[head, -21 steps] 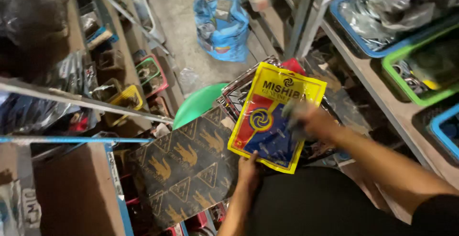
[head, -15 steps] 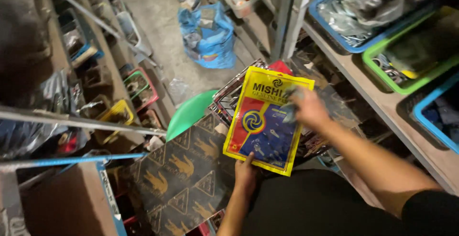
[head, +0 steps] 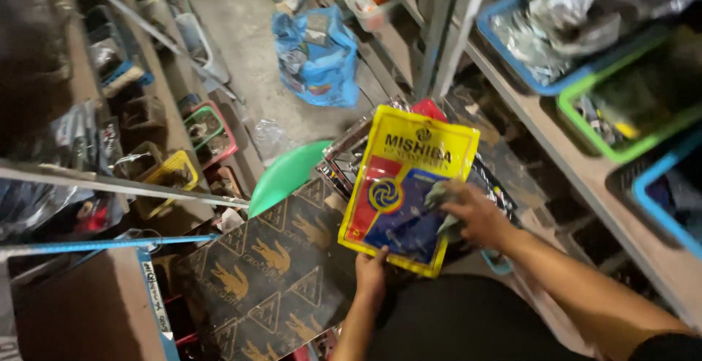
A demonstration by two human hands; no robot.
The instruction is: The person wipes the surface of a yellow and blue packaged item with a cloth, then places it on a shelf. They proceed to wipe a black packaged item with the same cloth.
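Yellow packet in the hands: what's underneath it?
Under the yellow packet lies a stack of flat plastic-wrapped packets, with a red edge showing on top. The left hand supports its bottom edge and the right hand covers its right side. The stack's middle is hidden.

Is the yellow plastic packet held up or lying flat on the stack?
Held up. The yellow plastic packet is tilted above the stack, left hand gripping its bottom edge, right hand on its face.
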